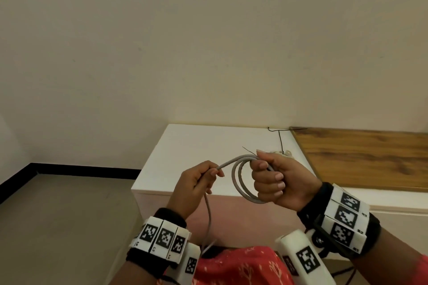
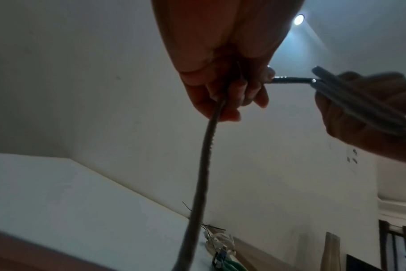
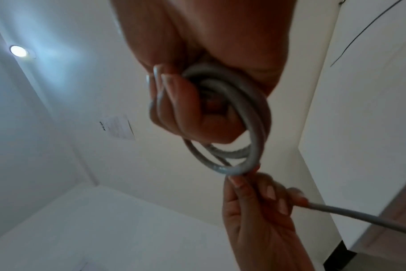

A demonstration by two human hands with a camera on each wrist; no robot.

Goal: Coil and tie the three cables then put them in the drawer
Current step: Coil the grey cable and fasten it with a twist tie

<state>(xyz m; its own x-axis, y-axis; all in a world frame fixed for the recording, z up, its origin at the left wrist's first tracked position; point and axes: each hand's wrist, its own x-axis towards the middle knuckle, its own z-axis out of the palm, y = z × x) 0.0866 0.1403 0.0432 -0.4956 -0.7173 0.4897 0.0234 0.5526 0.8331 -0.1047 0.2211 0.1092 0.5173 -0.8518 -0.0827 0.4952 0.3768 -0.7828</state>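
While the low white cabinet top [image 1: 199, 146] sits below and beyond both hands, coiling of one cable is the step in hand, judged from the loops held up in front of it. Largest first: cabinet, with a wood-grain board [image 1: 370, 157] butting against its right edge, and near the cabinet's back right corner a pale bundle with thin black wire [image 1: 281, 143], possibly the other cables, too small to tell. No drawer is identifiable in any view. Above the cabinet's front edge the right hand [image 1: 278, 183] has its fingers curled tight round a round coil of thick grey rubbery cable [image 1: 240, 183], about two or three loops, thumb on top. Just left of the coil, the left hand [image 1: 199, 180] pinches the same cable's running length between thumb and fingertips, fingers bent round it; a short straight stretch runs between the two hands. From the left hand the grey tail [image 1: 208, 220] hangs down in front of the cabinet toward the lap, end hidden. Progress guess: early, first cable not yet tied. Next move likely calls for the left hand to carry another loop round to the right hand's grip, sliding along the tail without twisting it, while the right hand's hold keeps the loops from springing apart.
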